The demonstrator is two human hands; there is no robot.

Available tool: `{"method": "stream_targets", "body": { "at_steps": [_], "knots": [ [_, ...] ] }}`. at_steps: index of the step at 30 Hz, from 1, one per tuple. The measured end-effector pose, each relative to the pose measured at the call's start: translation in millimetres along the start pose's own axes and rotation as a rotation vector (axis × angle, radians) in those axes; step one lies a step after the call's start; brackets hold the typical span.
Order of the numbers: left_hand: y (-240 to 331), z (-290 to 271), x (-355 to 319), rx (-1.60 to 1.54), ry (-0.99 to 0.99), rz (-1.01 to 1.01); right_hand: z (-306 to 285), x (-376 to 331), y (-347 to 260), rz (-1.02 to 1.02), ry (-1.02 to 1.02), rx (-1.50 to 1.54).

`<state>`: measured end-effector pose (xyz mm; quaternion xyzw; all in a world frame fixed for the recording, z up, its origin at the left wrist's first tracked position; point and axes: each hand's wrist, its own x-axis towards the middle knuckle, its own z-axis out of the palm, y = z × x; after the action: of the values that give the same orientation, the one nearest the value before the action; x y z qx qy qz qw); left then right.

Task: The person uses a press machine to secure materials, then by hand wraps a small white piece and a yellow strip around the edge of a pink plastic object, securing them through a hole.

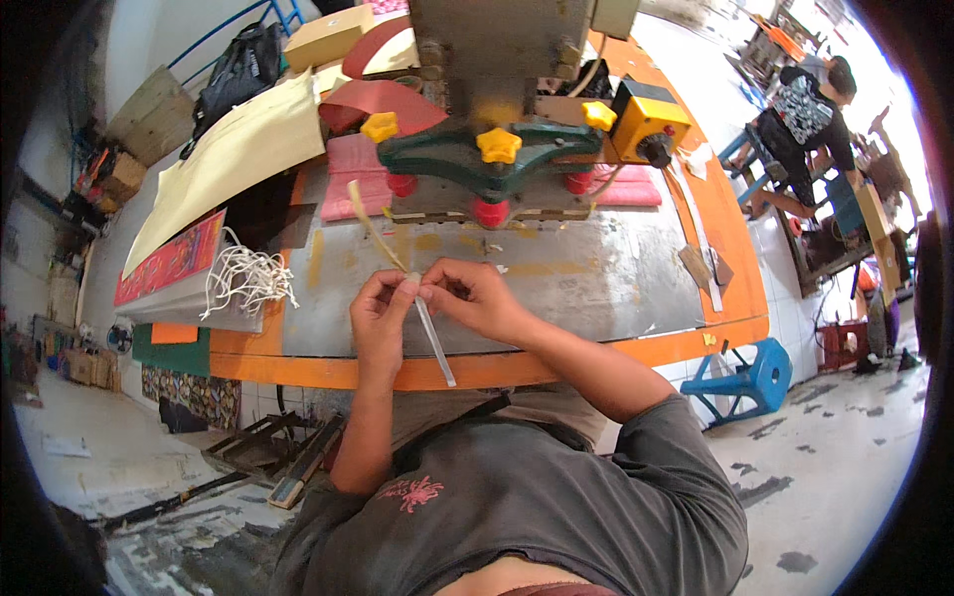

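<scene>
over the near edge of the metal-topped bench (596,278), both hands were up together. left hand (380,320) and right hand (477,296) met at the fingertips, just touching. between them ran a long thin strip (434,343), pale and narrow, pinched at about its middle. the left hand's thumb and forefinger were closed on it from the left; the right hand's fingers were closed on it from the right. both grips were tight pinches, the other fingers curled in.

the strip lay on a slant. its upper, yellowish end (363,214) reached up and left toward the press. its lower, greyish end hung down past the orange table edge (636,353), toward the person's lap. whether it was one piece or two joined at the pinch, could not tell.

behind the hands stood a press machine (497,60) with a green cross-arm (477,159). yellow star knobs (499,145) sat on the arm, red knobs (491,212) under it. a yellow switch box (646,121) sat to its right.

to the left on the bench lay a loose bundle of white cord (248,278), beside a red printed sheet (171,260). a large cream sheet (238,159) lay further back. pink pads (353,179) rested by the press.

a blue plastic stool (750,377) stood on the floor at right. another person (810,114) sat well apart, at the far right.
</scene>
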<state>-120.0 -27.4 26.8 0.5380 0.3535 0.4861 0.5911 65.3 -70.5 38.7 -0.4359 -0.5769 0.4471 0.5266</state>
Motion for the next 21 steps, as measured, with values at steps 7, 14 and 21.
{"method": "stream_targets", "body": {
  "at_steps": [7, 14, 21],
  "knots": [
    [5, -3, -4, -0.132, -0.046, 0.002, 1, 1, -3, 0.149, -0.113, 0.244],
    [5, -13, -4, -0.049, -0.038, 0.013, -2, 4, -4, 0.255, -0.185, 0.3],
    [9, -19, -6, 0.017, -0.1, 0.063, -3, 4, -7, 0.291, -0.207, 0.272]
  ]
}}
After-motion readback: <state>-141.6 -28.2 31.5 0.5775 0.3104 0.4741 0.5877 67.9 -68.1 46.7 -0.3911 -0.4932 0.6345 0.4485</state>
